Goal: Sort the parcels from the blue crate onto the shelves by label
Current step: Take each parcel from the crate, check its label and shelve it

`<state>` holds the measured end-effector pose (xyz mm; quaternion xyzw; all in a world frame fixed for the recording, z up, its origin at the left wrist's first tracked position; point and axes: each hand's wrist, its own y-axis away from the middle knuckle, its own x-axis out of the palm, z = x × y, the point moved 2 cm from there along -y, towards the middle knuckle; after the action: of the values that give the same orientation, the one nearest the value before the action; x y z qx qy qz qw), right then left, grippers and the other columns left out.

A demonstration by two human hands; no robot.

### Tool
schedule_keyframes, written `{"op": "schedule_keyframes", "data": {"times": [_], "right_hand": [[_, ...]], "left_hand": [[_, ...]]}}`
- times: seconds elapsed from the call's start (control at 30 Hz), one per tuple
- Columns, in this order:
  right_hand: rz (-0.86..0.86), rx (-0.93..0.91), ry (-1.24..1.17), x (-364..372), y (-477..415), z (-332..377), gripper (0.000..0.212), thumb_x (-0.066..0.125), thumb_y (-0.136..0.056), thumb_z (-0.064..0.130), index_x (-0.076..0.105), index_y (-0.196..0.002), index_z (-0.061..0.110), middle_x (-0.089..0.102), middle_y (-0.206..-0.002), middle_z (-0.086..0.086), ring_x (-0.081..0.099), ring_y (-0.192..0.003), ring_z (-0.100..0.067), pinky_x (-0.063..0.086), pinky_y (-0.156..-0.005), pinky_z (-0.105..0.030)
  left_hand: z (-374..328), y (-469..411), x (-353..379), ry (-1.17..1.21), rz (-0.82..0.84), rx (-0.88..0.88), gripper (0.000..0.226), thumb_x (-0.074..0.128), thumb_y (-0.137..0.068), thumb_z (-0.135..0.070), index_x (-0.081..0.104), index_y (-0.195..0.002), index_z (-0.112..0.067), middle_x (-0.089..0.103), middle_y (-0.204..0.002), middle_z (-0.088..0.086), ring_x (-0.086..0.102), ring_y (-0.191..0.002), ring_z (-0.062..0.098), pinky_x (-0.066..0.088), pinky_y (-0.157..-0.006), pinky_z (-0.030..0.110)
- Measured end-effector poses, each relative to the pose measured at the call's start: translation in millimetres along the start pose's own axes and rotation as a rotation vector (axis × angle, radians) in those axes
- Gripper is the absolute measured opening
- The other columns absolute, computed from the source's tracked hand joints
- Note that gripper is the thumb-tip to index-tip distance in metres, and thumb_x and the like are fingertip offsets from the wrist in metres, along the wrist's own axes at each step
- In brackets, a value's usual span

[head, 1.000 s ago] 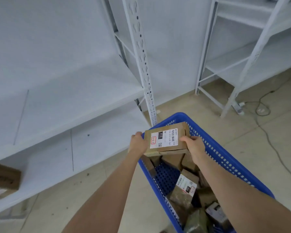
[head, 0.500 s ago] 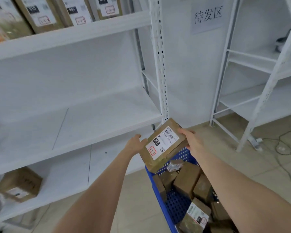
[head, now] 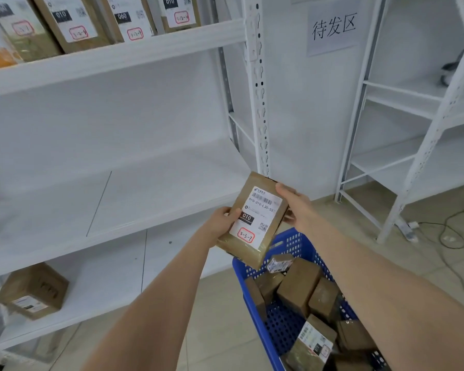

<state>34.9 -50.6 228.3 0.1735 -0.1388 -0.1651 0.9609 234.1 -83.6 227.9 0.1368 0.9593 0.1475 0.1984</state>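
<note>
Gripping the parcel (head: 253, 219) by its edges, left hand (head: 223, 219) and right hand (head: 295, 203) risk misshelving it if the handwritten 3-3-7 label (head: 246, 235) gets misread.

Held parcel (head: 253, 219) above the crate (head: 248, 293) rim, shelves (head: 134, 188) left of the grip, more parcels (head: 299, 286) in the crate below

parcel (head: 252, 219): matt brown cardboard, paper label | crate (head: 255, 311): perforated blue plastic | shelf (head: 156, 191): white painted metal
</note>
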Motion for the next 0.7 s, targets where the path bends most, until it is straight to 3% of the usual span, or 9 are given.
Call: {"op": "schedule_keyframes", "data": {"times": [0.13, 0.23, 0.4, 0.53, 0.7], "right_hand": [[0.251, 0.222, 0.307, 4, 15, -24, 0.052, 0.074, -0.081, 0.038, 0.055, -0.121, 0.011, 0.061, -0.121, -0.011, 0.062, -0.101, -0.031, 0.052, -0.084, -0.043], [0.369, 0.313, 0.298, 9, 23, -39, 0.056, 0.074, -0.083, 0.028, 0.048, -0.131, 0.015, 0.057, -0.126, -0.014, 0.068, -0.098, -0.035, 0.056, -0.079, -0.042], [0.358, 0.244, 0.063, 11, 24, -40, 0.038, 0.069, -0.086, 0.006, 0.055, -0.122, 0.01, 0.067, -0.108, -0.014, 0.069, -0.094, -0.028, 0.058, -0.079, -0.035], [0.367, 0.24, 0.08, 9, 25, -33, 0.038, 0.069, -0.085, 0.003, 0.055, -0.119, 0.01, 0.065, -0.108, -0.014, 0.066, -0.095, -0.026, 0.057, -0.081, -0.034], [0.371, 0.223, 0.133, 12, 25, -31, 0.037, 0.071, -0.082, 0.003, 0.057, -0.115, 0.012, 0.064, -0.11, -0.014, 0.063, -0.097, -0.025, 0.056, -0.08, -0.033]], "left_hand": [[-8, -4, 1, 0.122, -0.191, 0.004, 0.044, 0.047, -0.099, -0.033, 0.043, -0.133, -0.005, 0.06, -0.124, 0.014, 0.059, -0.106, 0.028, 0.048, -0.091, 0.039], [-15, -7, 2, 0.189, -0.24, 0.008, 0.044, 0.045, -0.099, -0.034, 0.043, -0.132, -0.005, 0.06, -0.124, 0.012, 0.058, -0.111, 0.028, 0.048, -0.091, 0.038], [-33, -9, -7, 0.094, -0.231, 0.072, 0.042, 0.05, -0.097, -0.025, 0.043, -0.135, -0.009, 0.061, -0.125, 0.012, 0.061, -0.109, 0.028, 0.049, -0.095, 0.042], [-68, -10, -23, 0.029, -0.231, 0.221, 0.058, 0.052, -0.094, -0.013, 0.029, -0.146, -0.02, 0.062, -0.119, 0.015, 0.062, -0.107, 0.03, 0.049, -0.096, 0.044], [-96, -12, -34, -0.094, -0.234, 0.25, 0.071, 0.052, -0.091, -0.012, 0.018, -0.15, -0.031, 0.056, -0.128, 0.013, 0.058, -0.113, 0.031, 0.047, -0.099, 0.046]]}}
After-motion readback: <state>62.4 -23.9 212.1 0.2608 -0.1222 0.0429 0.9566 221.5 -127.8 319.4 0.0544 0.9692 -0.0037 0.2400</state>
